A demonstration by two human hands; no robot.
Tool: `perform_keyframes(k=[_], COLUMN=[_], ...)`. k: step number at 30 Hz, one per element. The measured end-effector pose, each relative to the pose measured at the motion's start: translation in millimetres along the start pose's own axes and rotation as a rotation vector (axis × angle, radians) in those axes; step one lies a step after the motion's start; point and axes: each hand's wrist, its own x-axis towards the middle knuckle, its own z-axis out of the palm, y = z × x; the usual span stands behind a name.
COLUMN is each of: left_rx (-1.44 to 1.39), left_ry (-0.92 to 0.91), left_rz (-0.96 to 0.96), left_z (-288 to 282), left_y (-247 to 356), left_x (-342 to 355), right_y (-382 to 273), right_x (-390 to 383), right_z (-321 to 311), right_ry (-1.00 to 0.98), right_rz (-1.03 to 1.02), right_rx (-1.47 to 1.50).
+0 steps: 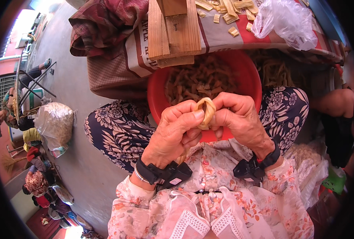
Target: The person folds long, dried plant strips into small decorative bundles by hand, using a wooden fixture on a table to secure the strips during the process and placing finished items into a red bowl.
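Observation:
A pale yellow, flat fibrous strip [206,108], bent into a twisted loop, is held up between my two hands in front of my lap. My left hand [176,124] pinches the loop's left side with thumb and forefinger, its other fingers curled under. My right hand [242,122] grips the right side the same way. Behind my fingers, part of the strip is hidden. Just beyond and below stands a red basin [253,81] between my knees, holding many brownish, short folded pieces [199,81].
A wooden block [183,38] juts over the basin from a cloth-covered surface [135,53]. Cut pale strips [229,12] and a crumpled clear bag [286,24] lie there. A filled plastic bag [55,121] stands left. Another person's knee [336,105] is close at right.

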Motion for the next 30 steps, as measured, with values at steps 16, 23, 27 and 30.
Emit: perform_keyframes(k=[16,23,27,30], left_rx=[0.019,0.246,0.156,0.087], left_ry=[0.084,0.359,0.276,0.182], left_rz=[-0.093,0.183,0.207,0.163], left_z=[-13,1,1,-5], left_y=[7,-5,-5,-6], left_x=[2,4,3,3], right_y=[12,20,12,2], right_x=[12,6,6,6], right_z=[3,12,9,7], right_ry=[0.172,0.283,0.233,0.144], right_rz=[-0.537,-0.653,-0.473,-0.32], right_rx=[-0.593,-0.796,-0.68,-0.664])
